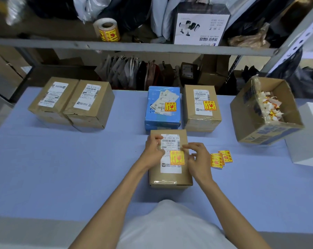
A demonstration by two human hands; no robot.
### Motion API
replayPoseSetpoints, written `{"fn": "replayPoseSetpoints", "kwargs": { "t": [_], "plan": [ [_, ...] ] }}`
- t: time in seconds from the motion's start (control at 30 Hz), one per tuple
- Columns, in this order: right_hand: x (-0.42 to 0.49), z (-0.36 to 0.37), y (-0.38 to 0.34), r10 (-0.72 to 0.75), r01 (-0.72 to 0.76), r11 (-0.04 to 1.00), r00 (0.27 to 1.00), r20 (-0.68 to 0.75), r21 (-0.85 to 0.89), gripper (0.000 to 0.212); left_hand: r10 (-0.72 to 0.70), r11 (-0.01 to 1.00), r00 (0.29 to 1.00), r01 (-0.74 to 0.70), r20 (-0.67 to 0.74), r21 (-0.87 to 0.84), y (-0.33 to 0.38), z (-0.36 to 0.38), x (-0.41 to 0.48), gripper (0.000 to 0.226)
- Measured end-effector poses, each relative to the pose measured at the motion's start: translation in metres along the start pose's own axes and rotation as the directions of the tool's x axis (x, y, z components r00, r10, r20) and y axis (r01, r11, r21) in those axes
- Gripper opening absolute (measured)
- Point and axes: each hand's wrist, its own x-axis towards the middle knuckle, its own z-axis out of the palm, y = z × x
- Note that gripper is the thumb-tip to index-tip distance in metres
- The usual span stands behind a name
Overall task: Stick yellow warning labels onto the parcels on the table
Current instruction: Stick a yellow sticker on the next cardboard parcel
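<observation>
Pressing of a yellow label onto the centre parcel is in hand. Its right edge is touched by the right hand, fingers loosely spread. The parcel is seemingly steadied by the left hand, fingers bent, tips hidden. Next, spare labels at right-centre are needed for 2 unlabelled parcels at upper left.

even overhead light, soft shadows, wide-angle bending at edges, blurred upper corners
</observation>
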Motion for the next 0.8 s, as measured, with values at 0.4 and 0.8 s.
{"fn": "replayPoseSetpoints", "kwargs": {
  "t": [0.4,0.8],
  "plan": [
    [0.044,-0.024,-0.082,-0.361,0.356,0.931,0.931,0.056,0.081,0.027,0.134,0.921,0.984,-0.168,-0.119,-0.352,0.072,-0.020,0.011,0.021],
    [0.050,-0.048,-0.095,-0.251,0.264,0.929,0.964,-0.085,0.259,0.010,0.193,0.857,0.972,-0.233,-0.133,-0.460,0.096,-0.011,0.006,0.020]
  ]
}}
